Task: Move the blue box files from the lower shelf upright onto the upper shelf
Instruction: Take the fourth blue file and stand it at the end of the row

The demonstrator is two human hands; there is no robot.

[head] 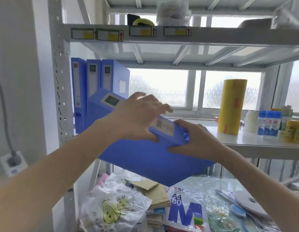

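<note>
- Left hand (137, 118) and right hand (194, 141) clasp a smooth plastic blue box file (145, 158), tilted at the upper shelf (256, 143) front edge.
- Three rectangular box files (95, 84) stand upright at its left end.

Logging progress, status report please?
Both hands, left and right, gripping tilted blue box file. Three files upright on upper shelf. Slot beside them unobstructed.

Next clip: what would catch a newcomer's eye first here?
The tilted blue box file at centre, gripped by the left hand and right hand. Behind it, three blue files stand upright at the shelf's left end; a yellow roll stands right.
</note>
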